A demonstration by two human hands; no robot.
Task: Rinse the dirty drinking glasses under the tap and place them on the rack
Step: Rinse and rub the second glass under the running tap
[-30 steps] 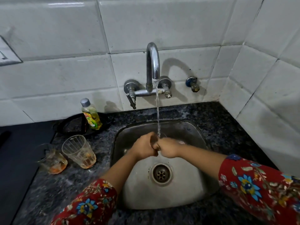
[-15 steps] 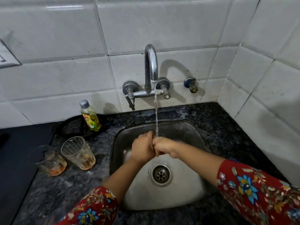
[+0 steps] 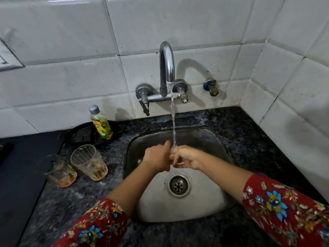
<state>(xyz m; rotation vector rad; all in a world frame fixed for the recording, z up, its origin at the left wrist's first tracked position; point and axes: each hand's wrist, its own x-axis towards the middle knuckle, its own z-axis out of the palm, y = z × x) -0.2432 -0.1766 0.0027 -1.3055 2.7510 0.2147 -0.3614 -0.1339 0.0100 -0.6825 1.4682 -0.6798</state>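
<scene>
Two dirty glasses stand on the counter (image 3: pixel 258 129) left of the sink (image 3: pixel 179 207): a blurred one (image 3: pixel 61 172), then a ribbed tumbler (image 3: pixel 89 162) just beside it, both well apart from the hands. Behind them stands a bottle (image 3: pixel 101 123). Over the sink the left hand (image 3: pixel 157 160) and right hand (image 3: pixel 187 157) meet, fingers curled, touching under the tap (image 3: pixel 166 68) stream; whether they pinch anything cannot be told.
</scene>
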